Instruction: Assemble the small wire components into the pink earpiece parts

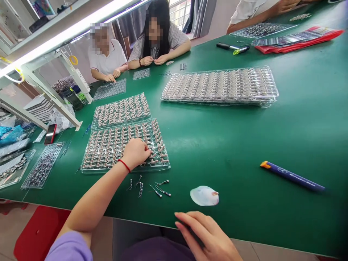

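My left hand (135, 152) reaches onto a clear plastic tray (86, 167) filled with rows of small pinkish parts. Its fingers are curled in a pinch over one part near the tray's front right; what they grip is too small to name. A red string circles that wrist. Several small metal pieces (149, 186) lie loose on the green table just in front of the tray. My right hand (209, 235) rests low at the table's near edge, fingers stretched out and empty, close to a small whitish disc (203, 195).
A second filled tray (121, 110) lies behind the first, a stack of trays (220, 87) at mid-table. A blue pen with an orange tip (292, 176) lies to the right. Two people work at the far side, a third at the top right. A phone (50, 133) sits left.
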